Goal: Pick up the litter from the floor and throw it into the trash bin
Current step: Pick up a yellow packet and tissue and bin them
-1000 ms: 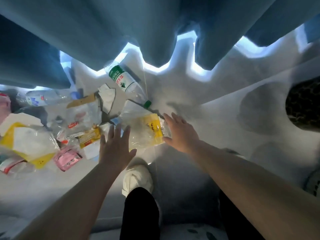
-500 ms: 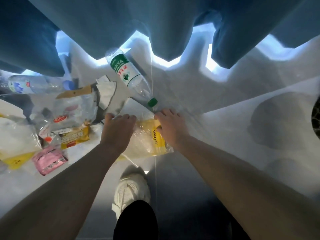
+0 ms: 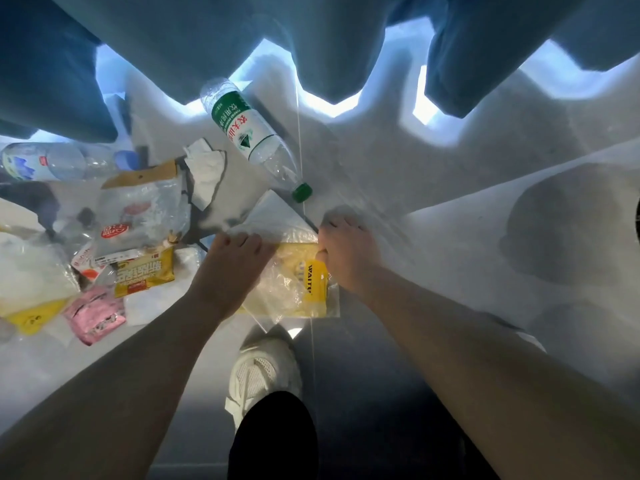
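The bag (image 3: 294, 289) lies between both hands, its far edge crosswise; the left hand (image 3: 232, 268) curls over one end and the right hand (image 3: 346, 258) pinches the other.

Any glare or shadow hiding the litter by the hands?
Head view: backlight glares under the dark blue curtain, washing the pale floor; the clear plastic bag with yellow print, gripped by left hand and right hand, is readable; shadow dims the white shoe.

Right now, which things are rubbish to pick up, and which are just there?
Job: yellow-and-clear bag, held by left hand and right hand; green-label bottle; pink packet; crumpled tissue.
Just there: blue curtain; white shoe.
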Demonstrator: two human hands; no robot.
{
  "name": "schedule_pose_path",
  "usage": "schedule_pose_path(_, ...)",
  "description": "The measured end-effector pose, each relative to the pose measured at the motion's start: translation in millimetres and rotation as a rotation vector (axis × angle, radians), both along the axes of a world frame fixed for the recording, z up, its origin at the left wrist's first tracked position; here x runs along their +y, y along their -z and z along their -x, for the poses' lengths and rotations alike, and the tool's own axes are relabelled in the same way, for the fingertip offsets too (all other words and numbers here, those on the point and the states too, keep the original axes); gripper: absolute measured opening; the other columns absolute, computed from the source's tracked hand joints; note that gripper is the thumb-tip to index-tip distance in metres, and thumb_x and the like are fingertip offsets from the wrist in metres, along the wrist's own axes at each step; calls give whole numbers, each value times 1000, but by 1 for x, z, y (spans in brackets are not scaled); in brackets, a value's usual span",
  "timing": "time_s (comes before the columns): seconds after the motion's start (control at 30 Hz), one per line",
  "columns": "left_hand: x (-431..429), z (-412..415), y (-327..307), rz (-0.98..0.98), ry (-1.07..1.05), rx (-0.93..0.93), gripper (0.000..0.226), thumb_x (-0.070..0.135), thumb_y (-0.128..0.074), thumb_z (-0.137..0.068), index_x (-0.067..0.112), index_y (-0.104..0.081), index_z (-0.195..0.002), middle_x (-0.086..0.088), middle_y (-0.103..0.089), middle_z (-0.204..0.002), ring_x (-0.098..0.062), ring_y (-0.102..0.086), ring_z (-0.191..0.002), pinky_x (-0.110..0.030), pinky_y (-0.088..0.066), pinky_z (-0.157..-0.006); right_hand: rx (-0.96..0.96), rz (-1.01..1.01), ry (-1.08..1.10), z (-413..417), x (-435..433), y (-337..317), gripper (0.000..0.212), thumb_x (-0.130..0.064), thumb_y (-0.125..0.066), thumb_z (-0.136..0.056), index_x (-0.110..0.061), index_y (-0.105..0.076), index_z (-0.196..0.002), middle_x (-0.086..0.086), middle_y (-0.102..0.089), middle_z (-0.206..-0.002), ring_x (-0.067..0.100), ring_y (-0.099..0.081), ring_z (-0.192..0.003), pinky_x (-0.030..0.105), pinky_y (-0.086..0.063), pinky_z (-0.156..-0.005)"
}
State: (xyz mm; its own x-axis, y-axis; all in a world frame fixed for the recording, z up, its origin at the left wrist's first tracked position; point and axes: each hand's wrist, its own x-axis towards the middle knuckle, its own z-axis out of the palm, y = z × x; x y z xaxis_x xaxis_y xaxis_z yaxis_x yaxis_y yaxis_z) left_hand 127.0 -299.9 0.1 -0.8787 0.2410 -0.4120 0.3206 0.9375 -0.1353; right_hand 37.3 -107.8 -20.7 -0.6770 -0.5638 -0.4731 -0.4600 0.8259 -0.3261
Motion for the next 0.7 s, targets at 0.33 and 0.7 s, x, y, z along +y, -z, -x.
schedule_pose_path(0.33, 4, 8, -6, -127, 15, 44, 43, 7, -82, -62, 16, -68, -102, -3, -71, -89, -29, -66, -84, -45, -43, -84, -204, 246, 266, 6, 18, -3, 4, -14, -62, -88, -14, -59, -85, 3, -63, -88, 20, -58, -81, 26, -39, -67)
schedule_pose_path(0.7, 22, 38, -131, -143, 70, 122, 34, 0, -84, -52, 13, -61, -74, -7, -61, -66, -30, -60, -62, -44, -47, -72, -301, 323, 523, 33, 117, -124, 26, -15, -72, -81, -25, -53, -66, 1, -70, -86, 14, -62, -77, 28, -49, -69)
